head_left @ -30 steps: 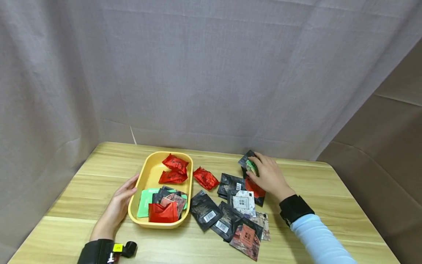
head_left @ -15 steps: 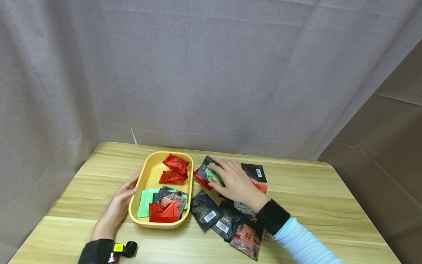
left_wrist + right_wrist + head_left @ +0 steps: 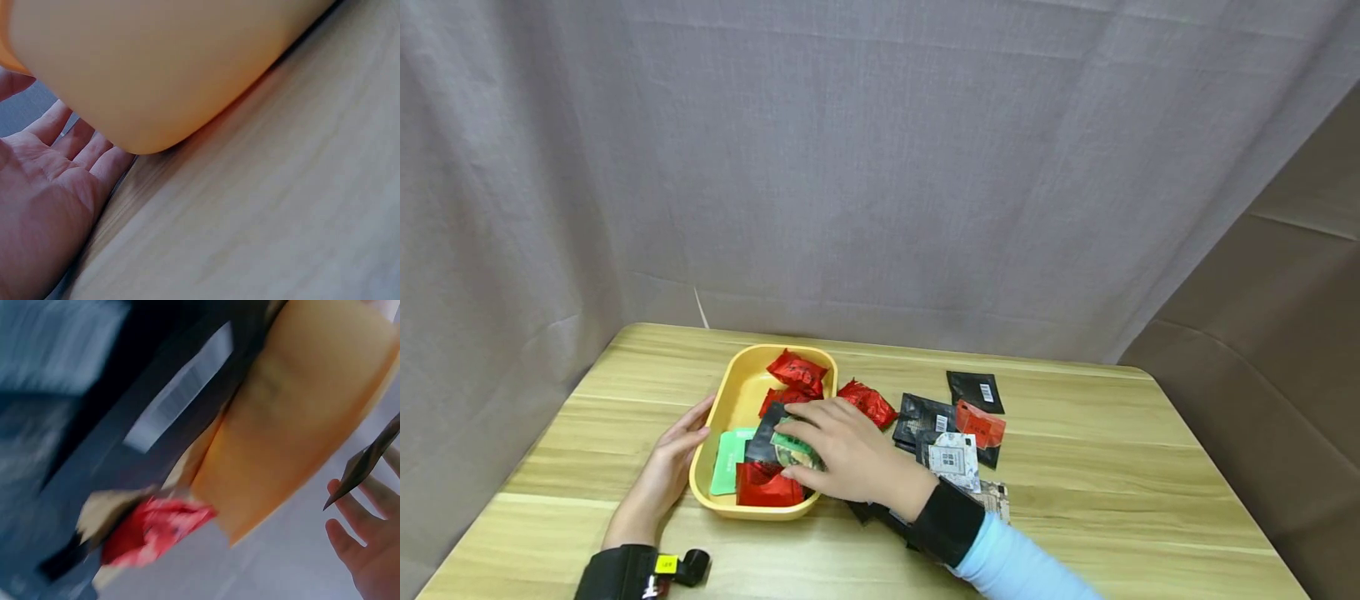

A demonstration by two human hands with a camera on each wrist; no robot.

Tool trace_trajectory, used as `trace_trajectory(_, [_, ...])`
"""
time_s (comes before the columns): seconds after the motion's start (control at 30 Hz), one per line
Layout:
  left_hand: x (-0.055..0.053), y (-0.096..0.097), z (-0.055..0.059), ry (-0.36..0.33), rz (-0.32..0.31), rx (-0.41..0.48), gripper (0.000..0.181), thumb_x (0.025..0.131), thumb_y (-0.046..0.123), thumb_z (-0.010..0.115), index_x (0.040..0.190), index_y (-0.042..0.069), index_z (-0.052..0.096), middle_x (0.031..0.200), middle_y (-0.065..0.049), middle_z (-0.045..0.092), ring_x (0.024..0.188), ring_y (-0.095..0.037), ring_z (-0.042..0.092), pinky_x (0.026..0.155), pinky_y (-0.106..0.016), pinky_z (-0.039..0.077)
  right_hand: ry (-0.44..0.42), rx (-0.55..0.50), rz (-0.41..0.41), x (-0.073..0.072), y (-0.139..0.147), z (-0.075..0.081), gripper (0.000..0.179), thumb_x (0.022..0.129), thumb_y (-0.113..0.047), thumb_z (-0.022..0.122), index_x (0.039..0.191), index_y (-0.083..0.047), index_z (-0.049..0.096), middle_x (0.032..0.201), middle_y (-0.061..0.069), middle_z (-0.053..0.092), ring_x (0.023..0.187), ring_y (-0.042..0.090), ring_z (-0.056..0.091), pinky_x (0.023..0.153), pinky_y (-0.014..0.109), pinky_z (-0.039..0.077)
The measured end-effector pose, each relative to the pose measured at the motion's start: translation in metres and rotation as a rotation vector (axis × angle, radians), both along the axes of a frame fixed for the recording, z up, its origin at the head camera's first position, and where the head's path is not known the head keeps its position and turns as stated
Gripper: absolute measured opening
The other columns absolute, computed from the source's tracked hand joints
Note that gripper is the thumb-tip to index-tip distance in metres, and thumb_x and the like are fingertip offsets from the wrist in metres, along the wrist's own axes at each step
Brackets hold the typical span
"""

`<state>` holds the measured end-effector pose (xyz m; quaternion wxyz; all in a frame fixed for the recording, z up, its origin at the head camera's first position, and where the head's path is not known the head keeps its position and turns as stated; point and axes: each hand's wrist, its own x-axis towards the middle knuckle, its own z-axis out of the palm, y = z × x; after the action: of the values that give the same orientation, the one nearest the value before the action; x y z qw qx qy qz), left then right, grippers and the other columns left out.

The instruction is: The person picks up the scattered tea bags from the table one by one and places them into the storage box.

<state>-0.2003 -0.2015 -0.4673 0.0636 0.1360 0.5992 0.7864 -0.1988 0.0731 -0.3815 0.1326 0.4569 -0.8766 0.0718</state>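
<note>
My right hand pinches a small black packet with a green label above the yellow tray. In the right wrist view the same packet shows edge-on at the fingertips, beside the tray's wall. Inside the tray lie red foil packets, a green packet and a red packet at the near end. My left hand rests against the tray's left side. Its fingers reach along the outside of the wall in the left wrist view.
Right of the tray sits a red foil packet. Farther right are black packets, one with a red label and a white-labelled one. My right forearm covers more black packets. A grey curtain hangs behind the table.
My right hand has carried the green-labelled black packet from the back right of the table leftward to over the tray. The left hand and the tray have stayed in place.
</note>
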Motion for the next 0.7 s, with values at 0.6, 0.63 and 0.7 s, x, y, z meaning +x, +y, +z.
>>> trace_trajectory(0.6, [0.0, 0.0, 0.001, -0.017, 0.002, -0.016, 0.057, 0.1, 0.011, 0.034, 0.15, -0.003, 0.011, 0.139, 0.012, 0.038, 0.121, 0.004, 0.045, 0.095, -0.009, 0.044, -0.071, 0.066, 0.039, 0.011, -0.034, -0.016, 0.052, 0.092, -0.054, 0.043, 0.131, -0.022, 0.054, 0.131, -0.002, 0.06, 0.125, 0.016, 0.048, 0.108, 0.039, 0.041])
trace_trajectory(0.63, [0.0, 0.0, 0.001, -0.018, 0.002, -0.022, 0.057, 0.1, 0.011, 0.034, 0.15, -0.002, 0.012, 0.14, 0.011, 0.037, 0.121, 0.005, 0.045, 0.095, -0.009, 0.044, -0.07, 0.062, 0.04, 0.012, -0.034, -0.016, 0.052, 0.092, -0.054, 0.043, 0.131, -0.022, 0.054, 0.131, -0.002, 0.06, 0.125, 0.016, 0.048, 0.108, 0.039, 0.041])
trace_trajectory(0.7, [0.0, 0.0, 0.001, -0.015, 0.004, -0.036, 0.057, 0.1, 0.012, 0.034, 0.15, -0.002, 0.012, 0.143, 0.008, 0.035, 0.121, 0.005, 0.044, 0.095, -0.008, 0.043, -0.069, 0.053, 0.04, 0.012, -0.034, -0.016, 0.053, 0.092, -0.055, 0.042, 0.131, -0.022, 0.054, 0.132, -0.001, 0.06, 0.126, 0.017, 0.047, 0.108, 0.04, 0.041])
